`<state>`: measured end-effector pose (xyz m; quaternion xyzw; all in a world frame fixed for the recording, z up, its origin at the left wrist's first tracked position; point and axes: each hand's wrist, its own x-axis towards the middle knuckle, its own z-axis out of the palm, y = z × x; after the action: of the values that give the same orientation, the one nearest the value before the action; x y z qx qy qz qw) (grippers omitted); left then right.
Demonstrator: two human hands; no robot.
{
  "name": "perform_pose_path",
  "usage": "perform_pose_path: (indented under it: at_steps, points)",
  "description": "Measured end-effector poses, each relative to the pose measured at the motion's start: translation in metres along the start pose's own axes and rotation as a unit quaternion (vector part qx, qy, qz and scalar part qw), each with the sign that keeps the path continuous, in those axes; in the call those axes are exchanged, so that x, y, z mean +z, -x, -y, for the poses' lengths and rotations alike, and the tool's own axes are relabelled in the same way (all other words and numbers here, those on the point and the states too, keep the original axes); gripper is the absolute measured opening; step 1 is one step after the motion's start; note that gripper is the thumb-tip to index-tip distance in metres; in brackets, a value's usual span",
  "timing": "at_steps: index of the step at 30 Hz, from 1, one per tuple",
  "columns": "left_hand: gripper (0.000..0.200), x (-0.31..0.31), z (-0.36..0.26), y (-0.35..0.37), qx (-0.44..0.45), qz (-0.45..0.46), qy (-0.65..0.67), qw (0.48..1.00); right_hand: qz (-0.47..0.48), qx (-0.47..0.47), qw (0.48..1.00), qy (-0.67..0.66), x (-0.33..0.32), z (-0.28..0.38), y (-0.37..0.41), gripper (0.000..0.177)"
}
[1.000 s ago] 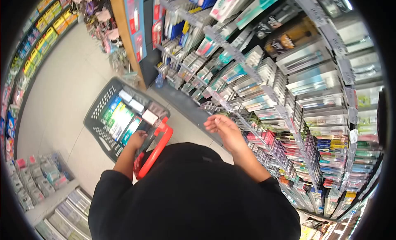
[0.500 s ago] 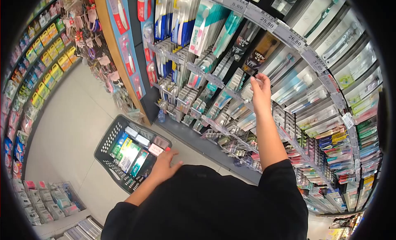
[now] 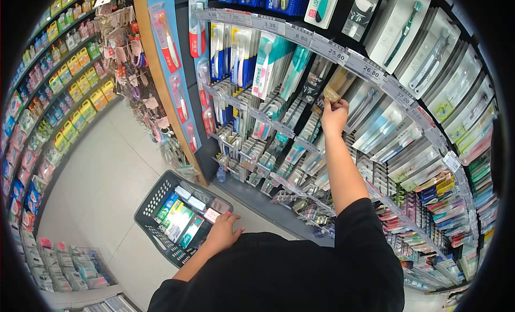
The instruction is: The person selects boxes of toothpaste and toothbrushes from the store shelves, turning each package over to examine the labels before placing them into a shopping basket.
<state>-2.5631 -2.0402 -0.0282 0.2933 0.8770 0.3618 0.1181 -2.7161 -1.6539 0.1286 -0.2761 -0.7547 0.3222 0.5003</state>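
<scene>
My right hand (image 3: 333, 116) is raised to the toothbrush shelves, its fingers pinched on the lower end of a dark and gold toothbrush pack (image 3: 333, 90) that hangs under the price strip (image 3: 343, 57). Low down, my left hand (image 3: 221, 232) lies on the near rim of a dark shopping basket (image 3: 153, 202) on the floor, with fingers bent over the edge. Several boxed goods (image 3: 179, 218) fill the basket. Its handle is hidden under my hand and black sleeve.
Tall shelves packed with toothbrush packs (image 3: 418, 113) curve along the right. A wooden end panel with hanging accessories (image 3: 142, 60) stands at the aisle corner. Yellow and pink packets line the left shelves (image 3: 64, 76). A low display (image 3: 70, 263) sits at bottom left. Pale floor tiles (image 3: 102, 167) lie between.
My right hand rose from waist height to the upper shelf and closed on a pack. My view tilted up. The left hand shifted from the red handle to the basket's near rim.
</scene>
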Motion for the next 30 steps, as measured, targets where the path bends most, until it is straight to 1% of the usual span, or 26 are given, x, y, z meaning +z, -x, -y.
perform_pose_path:
  at_steps: [3,4,5,7,8,11,12,15,16,19,20,23,27,30]
  points:
    - [0.041,0.0,0.0,-0.001,-0.005,0.006,0.003,1.0,0.043,-0.034,0.998,0.024,-0.006,0.001,0.006,0.034]
    - [0.042,0.0,0.0,-0.001,-0.007,0.009,0.003,1.0,0.061,-0.027,0.997,0.029,-0.007,0.0,0.008,0.029]
    - [0.042,0.0,0.0,-0.001,-0.007,0.01,0.004,1.0,0.077,-0.011,0.996,-0.049,-0.01,0.003,0.013,0.028]
    - [0.042,0.0,0.0,-0.001,-0.007,0.013,0.006,1.0,0.107,0.022,0.973,-0.203,-0.017,0.01,0.025,0.027]
    - [0.042,-0.001,-0.001,-0.001,-0.01,0.013,0.006,1.0,0.13,0.031,0.965,-0.227,-0.023,0.014,0.03,0.023]
    - [0.042,-0.001,-0.004,-0.001,-0.014,0.012,0.008,1.0,0.159,0.052,0.937,-0.307,-0.042,0.037,0.051,0.021]
    - [0.042,-0.001,-0.003,-0.001,-0.011,0.011,0.009,1.0,0.172,0.079,0.928,-0.322,-0.047,0.042,0.057,0.019]
    - [0.041,-0.001,-0.003,-0.001,-0.006,0.01,0.004,1.0,0.188,0.101,0.908,-0.36,-0.062,0.055,0.069,0.02]
    - [0.041,-0.001,-0.003,-0.002,-0.005,0.01,0.001,1.0,0.201,0.118,0.883,-0.407,-0.067,0.056,0.071,0.019]
    - [0.041,0.001,-0.001,-0.003,-0.005,0.013,-0.002,1.0,0.218,0.112,0.85,-0.466,-0.089,0.074,0.078,0.019]
    - [0.041,0.002,0.0,-0.003,-0.005,0.012,0.0,1.0,0.237,0.128,0.835,-0.48,-0.096,0.077,0.08,0.02]
    - [0.041,0.002,0.001,-0.003,-0.007,0.012,0.008,1.0,0.22,0.125,0.829,-0.498,-0.11,0.09,0.087,0.018]
    - [0.041,0.0,0.0,-0.004,-0.013,0.023,0.021,0.999,0.237,0.143,0.825,-0.493,-0.119,0.086,0.099,0.027]
    - [0.04,0.004,0.005,-0.003,-0.001,0.013,0.01,1.0,0.269,0.189,0.803,-0.497,-0.123,0.083,0.115,0.028]
